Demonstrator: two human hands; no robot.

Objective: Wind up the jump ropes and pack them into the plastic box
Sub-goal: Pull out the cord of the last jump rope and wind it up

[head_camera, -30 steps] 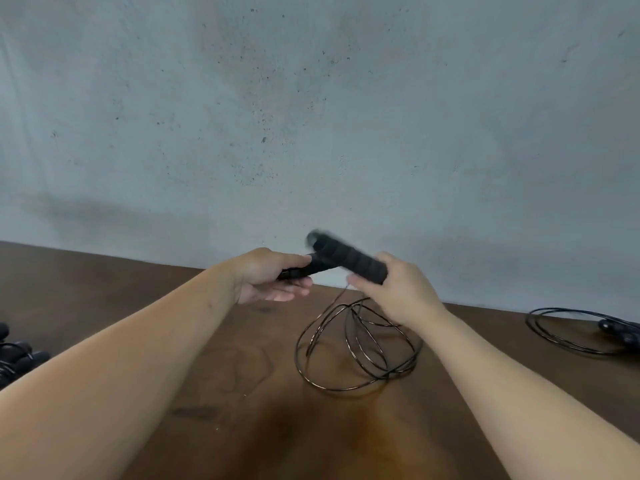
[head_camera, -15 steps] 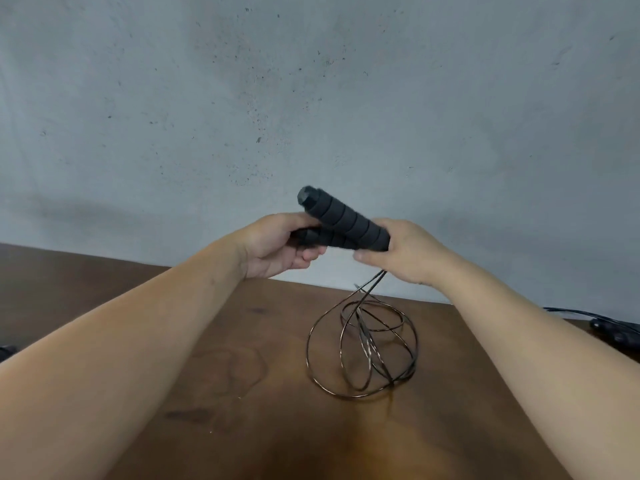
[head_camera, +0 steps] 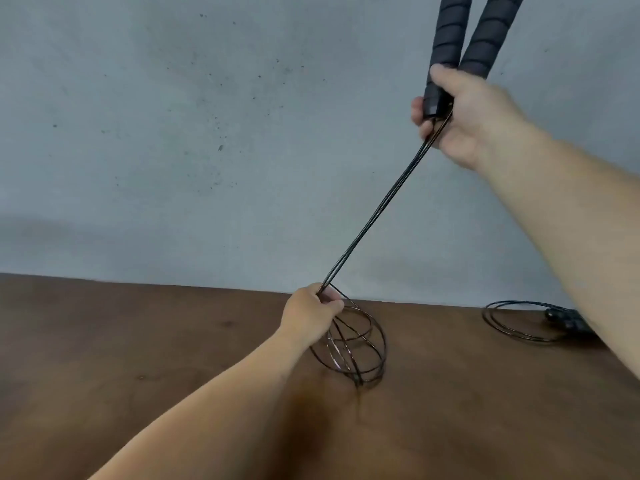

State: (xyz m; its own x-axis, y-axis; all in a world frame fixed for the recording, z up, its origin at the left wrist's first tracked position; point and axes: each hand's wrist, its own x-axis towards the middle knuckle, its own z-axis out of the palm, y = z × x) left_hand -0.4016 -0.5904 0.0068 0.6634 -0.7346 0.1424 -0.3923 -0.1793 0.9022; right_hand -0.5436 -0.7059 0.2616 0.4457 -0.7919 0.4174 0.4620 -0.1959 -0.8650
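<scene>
Two black foam handles (head_camera: 464,36) are gripped high by the right hand (head_camera: 460,116); their cable strands (head_camera: 377,206) are pinched by the left hand (head_camera: 311,315) above the table (head_camera: 138,358), where a second rope (head_camera: 519,322) is coiled

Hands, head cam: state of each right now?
Left hand: closed, pinching the rope strands just above the loose coils on the table.
Right hand: closed on both black handles, held up high.

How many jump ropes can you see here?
2. One jump rope is stretched between the right hand and left hand; a second rope lies coiled on the table at far right, partly hidden by the arm.
</scene>
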